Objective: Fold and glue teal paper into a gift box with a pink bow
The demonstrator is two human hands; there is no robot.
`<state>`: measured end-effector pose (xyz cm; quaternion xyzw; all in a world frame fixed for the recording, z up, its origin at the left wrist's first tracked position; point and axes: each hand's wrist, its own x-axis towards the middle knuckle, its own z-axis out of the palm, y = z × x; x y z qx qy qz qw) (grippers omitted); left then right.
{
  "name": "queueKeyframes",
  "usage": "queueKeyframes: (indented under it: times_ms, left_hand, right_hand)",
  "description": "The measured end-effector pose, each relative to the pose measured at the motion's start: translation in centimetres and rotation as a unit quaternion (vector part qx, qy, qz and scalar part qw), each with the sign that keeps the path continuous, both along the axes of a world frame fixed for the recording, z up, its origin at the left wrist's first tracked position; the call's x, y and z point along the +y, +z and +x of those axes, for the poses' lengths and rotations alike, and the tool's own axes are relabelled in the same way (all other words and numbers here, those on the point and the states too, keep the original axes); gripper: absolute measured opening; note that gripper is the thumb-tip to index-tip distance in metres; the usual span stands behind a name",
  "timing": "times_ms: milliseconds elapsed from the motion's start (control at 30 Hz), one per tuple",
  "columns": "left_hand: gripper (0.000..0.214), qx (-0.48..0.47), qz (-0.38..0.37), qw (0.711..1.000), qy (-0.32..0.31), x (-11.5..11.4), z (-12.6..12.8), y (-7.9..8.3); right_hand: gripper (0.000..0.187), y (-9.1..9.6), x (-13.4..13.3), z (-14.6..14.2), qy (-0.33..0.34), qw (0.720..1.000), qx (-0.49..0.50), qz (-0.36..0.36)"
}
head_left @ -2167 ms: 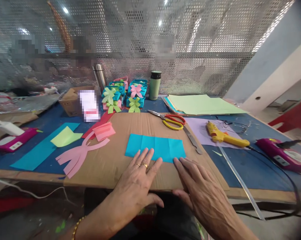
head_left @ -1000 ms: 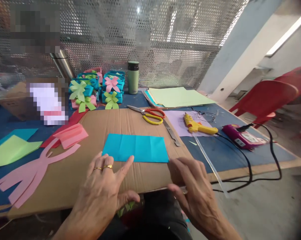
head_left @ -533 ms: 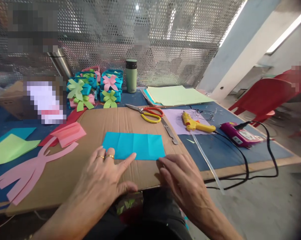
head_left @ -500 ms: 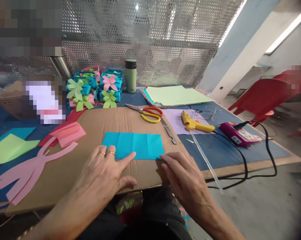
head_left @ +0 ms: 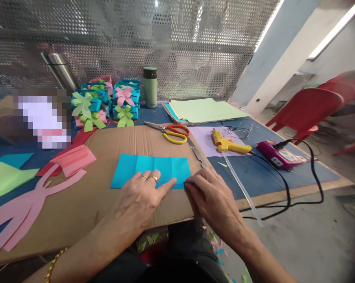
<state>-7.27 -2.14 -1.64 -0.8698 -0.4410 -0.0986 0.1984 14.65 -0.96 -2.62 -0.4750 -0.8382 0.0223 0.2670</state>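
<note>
Near the front edge of the blue tabletop [head_left: 254, 175], on a brown corrugated cardboard sheet [head_left: 91, 196], lies a bright blue, creased rectangle of paper [head_left: 126, 169]. The left hand [head_left: 142, 192] rests across its near edge, fingers spread. The right hand [head_left: 209, 190] has its fingertips gathered at the paper's near right corner; whether they pinch it, I cannot tell. Steel scissors with red and yellow handles [head_left: 164, 129] lie by the cardboard's far right corner.

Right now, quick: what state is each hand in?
Left hand: open, fingers spread, resting on the blue paper.
Right hand: fingers curled at the paper's near right corner; whether its grip is closed on it cannot be told.
</note>
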Motion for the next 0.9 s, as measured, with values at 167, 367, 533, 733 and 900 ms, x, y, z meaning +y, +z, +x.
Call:
queueKeyframes:
  times_ms: [167, 367, 533, 733, 900]
  left_hand:
    - [0.050, -0.003, -0.050, 0.999, 0.021, 0.6, 0.2, 0.5]
    - [0.049, 0.008, -0.066, 0.998, 0.023, 0.9, 0.3, 0.8]
    - [0.051, 0.021, -0.059, 0.997, 0.038, 0.8, 0.2, 0.6]
    - [0.047, 0.028, -0.058, 0.996, 0.054, 0.6, 0.2, 0.7]
    - [0.047, 0.032, -0.049, 0.997, 0.052, 0.6, 0.1, 0.4]
  right_hand:
    - [0.022, 0.0, 0.3, 0.0, -0.003, 0.999, -0.021, -0.024]
    - [0.022, 0.6, 0.3, -0.1, 0.016, 0.998, -0.012, -0.064]
    - [0.023, 0.6, 0.2, -0.3, -0.008, 0.998, -0.048, -0.047]
    - [0.022, 0.7, 0.5, -1.0, -0.021, 0.994, -0.097, -0.035]
    - [0.018, 0.9, 0.9, -0.9, -0.025, 0.994, -0.106, -0.033]
